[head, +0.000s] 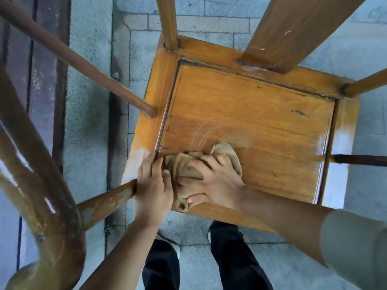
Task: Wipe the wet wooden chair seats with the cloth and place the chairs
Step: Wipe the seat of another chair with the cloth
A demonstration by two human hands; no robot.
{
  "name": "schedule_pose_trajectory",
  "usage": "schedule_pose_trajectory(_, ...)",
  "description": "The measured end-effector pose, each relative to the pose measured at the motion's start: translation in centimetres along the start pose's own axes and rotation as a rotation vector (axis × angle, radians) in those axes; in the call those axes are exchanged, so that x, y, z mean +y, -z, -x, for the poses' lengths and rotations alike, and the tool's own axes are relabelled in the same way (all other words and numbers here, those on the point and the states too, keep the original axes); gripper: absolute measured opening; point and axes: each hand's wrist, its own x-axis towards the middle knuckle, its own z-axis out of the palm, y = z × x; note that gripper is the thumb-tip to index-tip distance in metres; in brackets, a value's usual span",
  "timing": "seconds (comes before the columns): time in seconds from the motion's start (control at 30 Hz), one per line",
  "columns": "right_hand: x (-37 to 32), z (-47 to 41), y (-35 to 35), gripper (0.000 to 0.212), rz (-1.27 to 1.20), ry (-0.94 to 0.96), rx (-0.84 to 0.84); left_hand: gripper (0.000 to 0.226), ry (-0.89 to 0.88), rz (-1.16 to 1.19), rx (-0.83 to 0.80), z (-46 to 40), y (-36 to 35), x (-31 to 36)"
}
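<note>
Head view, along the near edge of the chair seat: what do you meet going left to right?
Armrest post → left hand → cloth → right hand → bare wet seat → right seat rail.

The chair seat [247,122] is honey-orange wood with darker grain lines, pale arc streaks near the cloth and black-stained seams around its panel. The cloth [184,168] is dull tan. The floor [188,24] is blue-grey stone blocks. The trousers [230,258] are black; the sleeve [356,248], near right, is grey-green.
</note>
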Motion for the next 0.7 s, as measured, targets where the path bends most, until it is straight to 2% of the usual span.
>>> schedule_pose_trajectory(0.07, 0.7, -2.0, 0.1, 0.055, -0.002, -0.068, 0.033, 0.040, 0.004, 0.025, 0.007, 0.4, -0.2, 0.1)
schedule_pose_trajectory(0.2, 4.6, -8.7, 2.1, 0.048, 0.033, -0.566, 0.148, 0.048, 0.023, 0.048, -0.008, 0.6, -0.6, -0.4)
schedule_pose_trajectory(0.27, 7.1, -10.5, 3.2, 0.047, 0.051, -0.743, 0.158, 0.049, 0.012, 0.013, -0.018, 0.4, -0.7, -0.3)
schedule_pose_trajectory(0.4, 10.4, -6.9, 3.9, 0.052, 0.004, -1.028, 0.143, 0.048, 0.034, -0.069, -0.002, 0.3, -0.6, 1.0)
schedule_pose_trajectory(0.5, 9.0, -3.2, 3.8, 0.054, -0.070, -1.299, 0.137, 0.045, 0.058, -0.078, 0.056, -0.2, -0.7, 2.2)
schedule_pose_trajectory(0.53, 7.0, -2.6, 3.6, 0.056, -0.064, -1.299, 0.100, 0.043, 0.068, -0.074, 0.077, -0.1, -0.9, 2.4)
schedule_pose_trajectory(0.6, 2.6, -2.3, 3.4, 0.062, -0.086, -1.105, 0.102, 0.042, 0.072, -0.065, 0.113, -0.3, -1.2, 2.5)
schedule_pose_trajectory(0.63, 0.5, -1.8, 3.1, 0.063, -0.100, -0.920, 0.116, 0.043, 0.064, -0.070, 0.121, -0.3, -1.3, 2.3)
schedule_pose_trajectory(0.7, -0.9, -0.1, 2.6, 0.055, -0.128, -0.527, 0.034, 0.045, 0.044, -0.091, 0.128, -0.3, -1.3, 1.8)
